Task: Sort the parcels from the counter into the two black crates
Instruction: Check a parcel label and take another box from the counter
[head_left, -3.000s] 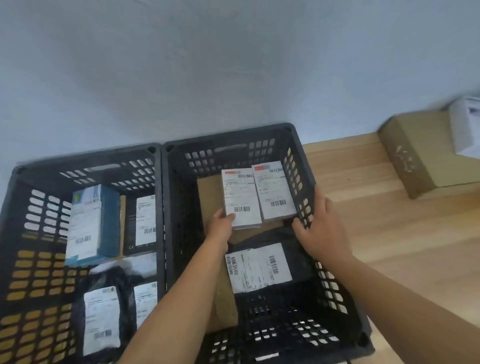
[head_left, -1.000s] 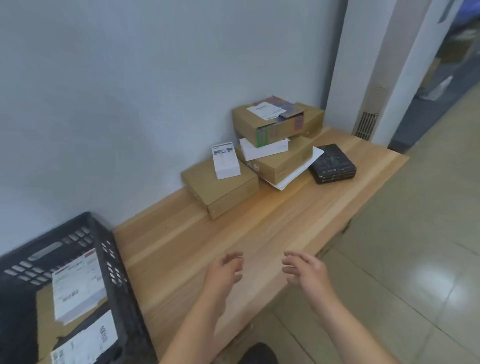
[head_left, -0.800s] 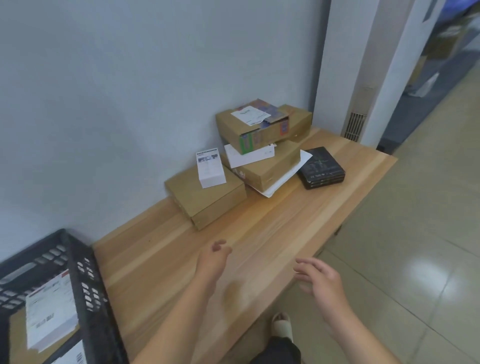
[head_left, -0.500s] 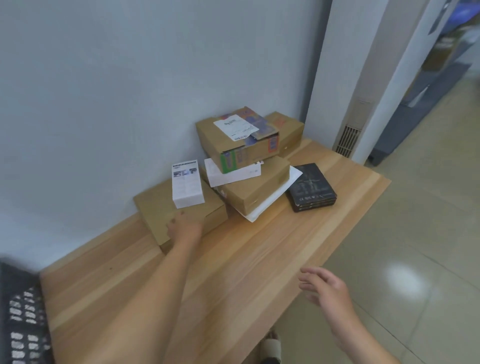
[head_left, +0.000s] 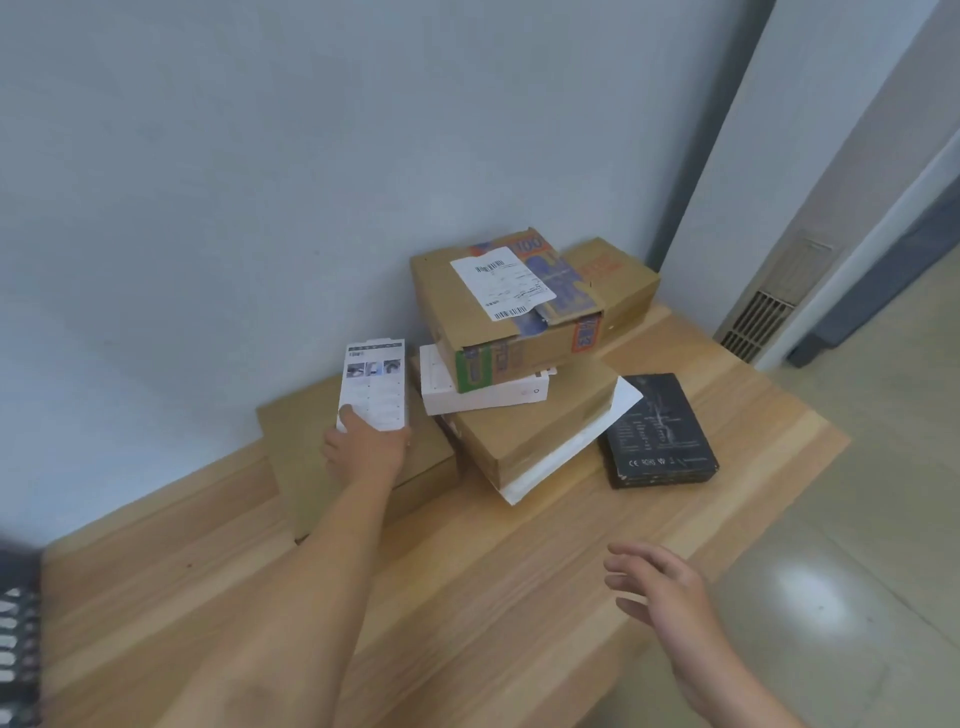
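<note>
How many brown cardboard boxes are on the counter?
4: flat box under the small white box; lower box in the stack; taped box on top; rear box behind it. Others may be hidden.

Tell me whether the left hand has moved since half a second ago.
Yes. The left hand went farther over the flat brown carton, toward the wall, and now grips the small white box.

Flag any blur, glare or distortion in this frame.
Head view: wide-angle lens leaves the pillar leaning; the black crate at the left edge is blurred; a soft glare patch lies on the floor; print on the small white box is unreadable.
</note>
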